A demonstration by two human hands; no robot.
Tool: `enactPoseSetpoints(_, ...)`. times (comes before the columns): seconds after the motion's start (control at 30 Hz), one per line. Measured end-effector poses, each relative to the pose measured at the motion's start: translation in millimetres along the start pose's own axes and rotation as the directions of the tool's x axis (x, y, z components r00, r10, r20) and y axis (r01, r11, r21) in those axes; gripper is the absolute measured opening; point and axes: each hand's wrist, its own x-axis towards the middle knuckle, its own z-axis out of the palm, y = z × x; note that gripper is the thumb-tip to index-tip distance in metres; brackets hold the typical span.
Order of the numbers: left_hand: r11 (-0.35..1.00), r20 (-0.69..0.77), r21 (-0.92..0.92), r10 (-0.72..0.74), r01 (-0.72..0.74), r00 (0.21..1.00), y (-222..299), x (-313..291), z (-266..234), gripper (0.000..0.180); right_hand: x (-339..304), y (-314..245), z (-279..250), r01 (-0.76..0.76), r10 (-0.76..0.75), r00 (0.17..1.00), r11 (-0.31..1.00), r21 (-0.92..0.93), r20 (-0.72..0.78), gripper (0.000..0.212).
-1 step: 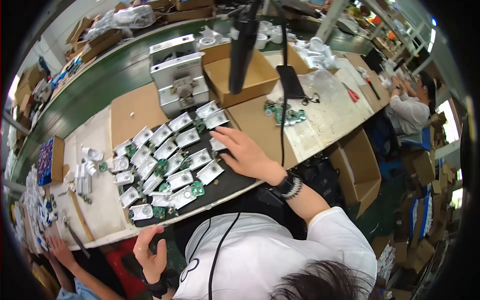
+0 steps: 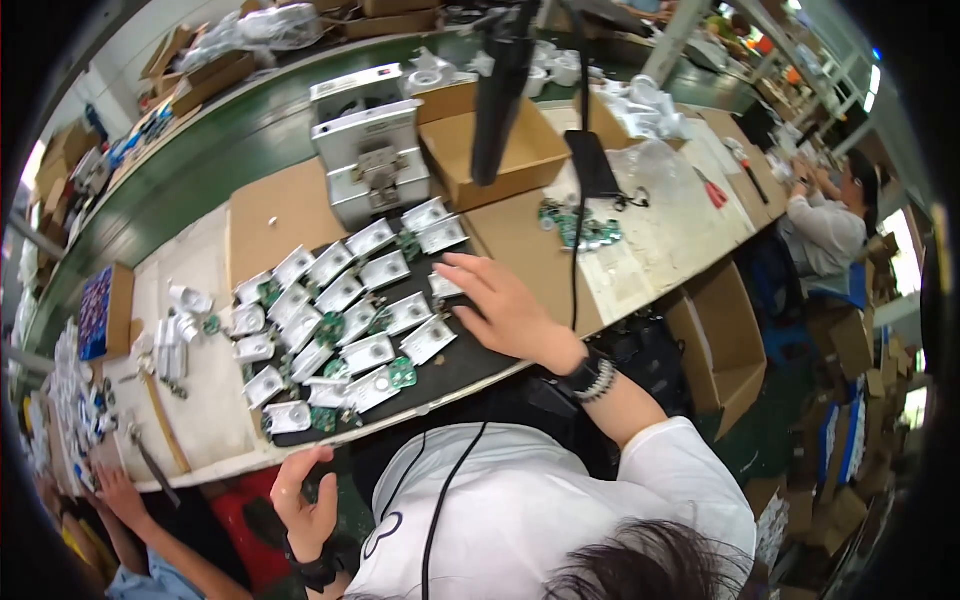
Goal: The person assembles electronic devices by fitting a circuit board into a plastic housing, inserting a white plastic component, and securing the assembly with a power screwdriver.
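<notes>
My right hand (image 2: 515, 310) reaches over the right end of a black mat, fingers stretched and apart. A white housing (image 2: 447, 286) lies partly beneath its fingertips; whether they touch it I cannot tell. Several more white housings (image 2: 369, 353), each with a round fitting, lie in rough rows on the mat (image 2: 455, 362). Green circuit boards (image 2: 402, 373) sit among them, some attached by wires. Off the table's front edge hangs my left hand (image 2: 305, 505), thumb and fingers apart, nothing in it.
Behind the mat stands a grey metal machine (image 2: 370, 150), beside an open cardboard box (image 2: 490, 150). More circuit boards (image 2: 590, 232) and red-handled pliers (image 2: 712, 190) lie to the right. A hammer (image 2: 165, 420) is at left, near a co-worker's hand (image 2: 120, 492). Another person (image 2: 835, 215) sits far right.
The whole scene has shifted slightly to the right in the picture. Both hands keep nearly the same pose, and the housings stay in place on the mat.
</notes>
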Motion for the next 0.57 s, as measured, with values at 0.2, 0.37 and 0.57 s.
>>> enactPoseSetpoints(0.2, 0.997, -0.136, 0.052, -0.044, 0.051, 0.990, -14, 2, -13, 0.031, -42, -21, -49, 0.110, -0.102, 0.991, 0.989, 0.096, -0.084, 0.039)
enactPoseSetpoints(0.37, 0.963, -0.264, -0.197, -0.231, 0.181, 0.937, -7, 15, -14, 0.022, -65, 9, -95, 0.046, -0.032, 0.951, 0.998, 0.039, -0.308, 0.023)
enactPoseSetpoints(0.57, 0.827, 0.671, 0.160, -0.491, 0.539, 0.556, -20, 15, -23, 0.030, -84, 64, -101, -0.008, 0.038, 0.970, 0.992, 0.124, -0.239, 0.024)
